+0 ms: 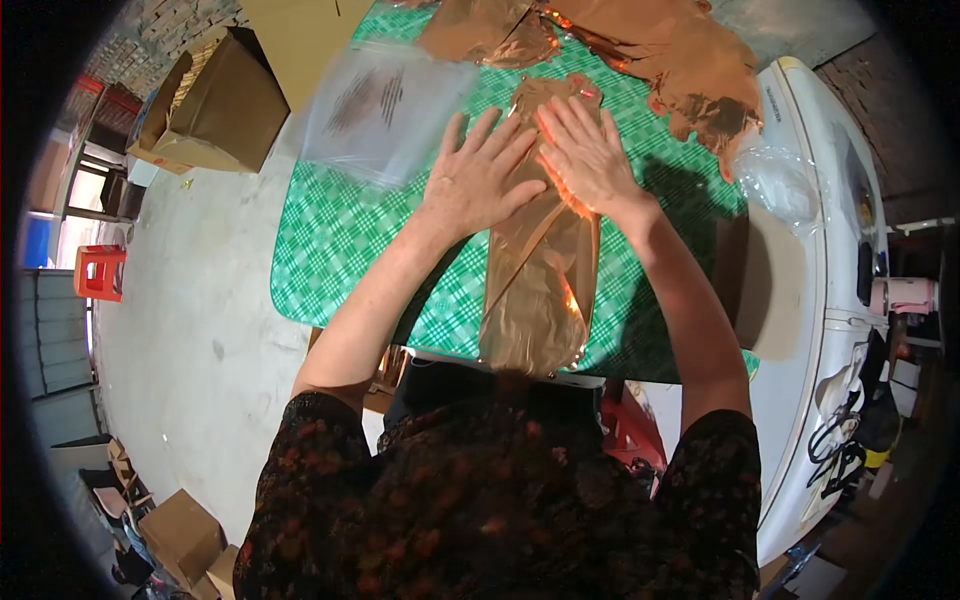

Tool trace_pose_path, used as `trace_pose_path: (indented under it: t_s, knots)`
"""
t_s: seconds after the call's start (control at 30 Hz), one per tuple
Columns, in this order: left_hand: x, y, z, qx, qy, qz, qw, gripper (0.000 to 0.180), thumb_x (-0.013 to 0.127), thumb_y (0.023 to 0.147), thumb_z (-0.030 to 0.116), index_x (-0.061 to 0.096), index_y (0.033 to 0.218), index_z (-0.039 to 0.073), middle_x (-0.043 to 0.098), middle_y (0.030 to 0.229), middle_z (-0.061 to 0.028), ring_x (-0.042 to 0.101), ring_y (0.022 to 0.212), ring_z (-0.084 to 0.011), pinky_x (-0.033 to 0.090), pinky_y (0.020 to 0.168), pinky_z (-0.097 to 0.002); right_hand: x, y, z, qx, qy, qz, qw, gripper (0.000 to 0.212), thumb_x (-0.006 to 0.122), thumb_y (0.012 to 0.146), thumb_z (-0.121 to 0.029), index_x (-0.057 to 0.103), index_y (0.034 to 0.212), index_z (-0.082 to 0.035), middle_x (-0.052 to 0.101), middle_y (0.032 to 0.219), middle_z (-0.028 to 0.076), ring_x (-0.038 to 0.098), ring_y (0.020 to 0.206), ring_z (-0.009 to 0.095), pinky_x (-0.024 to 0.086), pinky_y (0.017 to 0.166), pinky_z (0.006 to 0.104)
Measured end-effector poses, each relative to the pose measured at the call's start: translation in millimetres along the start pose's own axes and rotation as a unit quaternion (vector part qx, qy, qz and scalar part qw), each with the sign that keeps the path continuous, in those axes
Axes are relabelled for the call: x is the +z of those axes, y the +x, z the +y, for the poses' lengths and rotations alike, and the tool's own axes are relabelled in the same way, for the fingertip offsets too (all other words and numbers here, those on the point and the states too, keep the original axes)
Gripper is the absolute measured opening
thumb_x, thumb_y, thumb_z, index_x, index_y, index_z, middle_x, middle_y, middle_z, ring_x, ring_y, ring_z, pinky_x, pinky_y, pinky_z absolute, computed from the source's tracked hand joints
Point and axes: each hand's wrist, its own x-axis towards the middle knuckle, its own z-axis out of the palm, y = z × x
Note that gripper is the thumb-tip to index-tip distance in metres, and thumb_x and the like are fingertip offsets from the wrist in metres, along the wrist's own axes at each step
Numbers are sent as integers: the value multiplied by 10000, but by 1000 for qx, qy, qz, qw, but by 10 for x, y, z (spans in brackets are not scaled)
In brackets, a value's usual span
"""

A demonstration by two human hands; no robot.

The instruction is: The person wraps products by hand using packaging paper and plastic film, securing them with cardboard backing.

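"Is there a box?"

"Yes, a brown box [215, 115]. It's well to the left of the left hand [482, 178] and a bit farther away. Its top is open, but I can't tell what is in it. Another box [183, 535] sits far back to the left, behind that hand."

"Any bags?"

"Some flat clear plastic [350, 135] with dark stripes lies just left of the left hand's fingers. A crinkly clear bag [775, 185] is off to the right of the right hand [588, 162]. I can't see what's inside it."

"What are the hands doing?"

"Both are open and flat, palms down, side by side. The left fingers are spread wide, with the thumb over the shiny brown foil [540, 300]. The right hand lies on the foil, with its fingers closer together."

"Where's the foil?"

"Under the hands, and it runs back between the arms on the green table [340, 240]. More foil [690, 65] lies past the right hand's fingertips."
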Motion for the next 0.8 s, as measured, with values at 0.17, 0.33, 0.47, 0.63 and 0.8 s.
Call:
trace_pose_path:
  t_s: [0.17, 0.33, 0.47, 0.63, 0.8]
  knots:
    - [5, -23, -20, -4, 9, -2, 1000, 782, 434, 1032, 693, 471, 1605, 162, 435, 1671, -88, 309, 1581, -326, 200, 1281, -617, 73, 29, -27, 17, 25, 12, 999, 602, 387, 1133, -438, 324, 1686, -208, 272, 1758, 64, 208, 1631, 262, 111, 1310, 567]
    - [-76, -96, 48, 39, 27, -13, 999, 773, 443, 1048, 645, 409, 1641, 150, 426, 1680, -71, 286, 1596, -297, 156, 1309, -567, 81, 14, -51, 5, -26, 18, 999, 593, 385, 1134, -420, 317, 1688, -218, 278, 1756, 66, 207, 1630, 268, 119, 1305, 582]
    - [-224, -270, 166, 79, 18, -43, 996, 723, 456, 1061, 583, 429, 1627, 133, 437, 1673, -69, 279, 1603, -275, 128, 1324, -523, 31, 31, -54, 30, -6, -17, 999, 587, 369, 1136, -415, 315, 1685, -215, 268, 1760, 63, 192, 1634, 269, 110, 1302, 597]
    - [-486, -656, 286, 107, -55, -74, 990, 682, 518, 1056, 506, 452, 1603, 103, 444, 1663, -97, 309, 1593, -280, 155, 1320, -521, -6, 70, -112, 39, -14, -36, 998, 607, 328, 1138, -468, 301, 1690, -218, 242, 1770, 59, 169, 1640, 263, 83, 1306, 594]
    - [-696, -800, 363, 151, -149, -184, 960, 689, 470, 1096, 490, 345, 1669, 128, 333, 1730, -83, 265, 1616, -283, 140, 1330, -518, 75, 26, -26, 48, 29, -26, 998, 624, 327, 1129, -489, 304, 1690, -217, 223, 1778, 69, 155, 1646, 269, 64, 1306, 612]
